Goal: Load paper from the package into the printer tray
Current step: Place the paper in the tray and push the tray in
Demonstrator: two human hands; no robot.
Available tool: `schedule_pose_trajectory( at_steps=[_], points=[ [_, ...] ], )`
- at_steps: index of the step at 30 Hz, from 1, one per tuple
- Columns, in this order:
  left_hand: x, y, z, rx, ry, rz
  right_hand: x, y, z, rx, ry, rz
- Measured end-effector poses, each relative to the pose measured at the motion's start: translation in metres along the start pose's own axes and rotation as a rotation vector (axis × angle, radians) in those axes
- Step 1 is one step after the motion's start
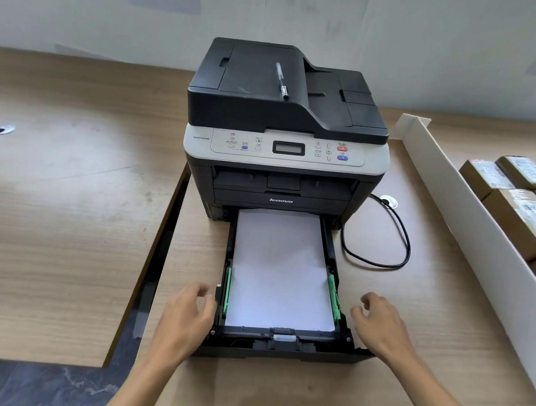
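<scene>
Both hands loose, empty: L hand (188,310) & R hand (376,325) flanking pulled-out tray (280,346) w/ paper (280,271)

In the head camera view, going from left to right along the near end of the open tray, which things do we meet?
left hand → left green paper guide → white paper → right green paper guide → right hand → white cardboard divider

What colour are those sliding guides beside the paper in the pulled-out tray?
Green: the side guides flank the white paper, clearest in the head view.
</scene>
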State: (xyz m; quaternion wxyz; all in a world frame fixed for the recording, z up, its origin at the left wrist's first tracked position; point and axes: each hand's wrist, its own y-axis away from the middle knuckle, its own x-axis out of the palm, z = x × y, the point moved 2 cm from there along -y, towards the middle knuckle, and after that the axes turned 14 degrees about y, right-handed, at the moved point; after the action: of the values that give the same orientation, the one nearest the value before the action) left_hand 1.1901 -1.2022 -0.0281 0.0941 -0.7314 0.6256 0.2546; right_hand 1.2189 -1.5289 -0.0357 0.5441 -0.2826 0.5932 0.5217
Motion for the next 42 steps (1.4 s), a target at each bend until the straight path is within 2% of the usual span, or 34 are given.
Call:
schedule_pose_trajectory(
  at_steps=[1, 3, 5, 8, 11, 15, 31, 42],
  points=[
    [-0.003, 0.005, 0.007, 0.060, -0.051, -0.001, 0.000, 0.004, -0.007, 0.008, -0.007, 0.006],
    [-0.012, 0.017, 0.019, 0.148, -0.099, -0.013, 0.007, 0.014, -0.021, -0.005, -0.202, 0.107],
    [-0.017, 0.030, 0.034, 0.135, 0.000, 0.022, 0.014, 0.028, -0.031, -0.064, -0.452, 0.212],
    [-0.010, 0.044, 0.051, 0.051, 0.179, 0.081, 0.027, 0.045, -0.046, -0.086, -0.672, 0.173],
    [0.003, 0.046, 0.058, -0.012, 0.344, 0.010, 0.048, 0.057, -0.044, -0.071, -0.771, 0.156],
    [0.011, 0.031, 0.056, -0.005, 0.370, -0.029, 0.054, 0.045, -0.029, -0.036, -0.864, 0.062],
    [0.025, -0.098, 0.031, 0.105, 0.355, -0.054, 0.023, -0.071, 0.023, -0.085, -0.664, -0.083],
    [0.031, -0.203, 0.009, 0.079, 0.439, -0.104, -0.011, -0.157, 0.068, -0.117, -0.671, -0.061]
  ],
)
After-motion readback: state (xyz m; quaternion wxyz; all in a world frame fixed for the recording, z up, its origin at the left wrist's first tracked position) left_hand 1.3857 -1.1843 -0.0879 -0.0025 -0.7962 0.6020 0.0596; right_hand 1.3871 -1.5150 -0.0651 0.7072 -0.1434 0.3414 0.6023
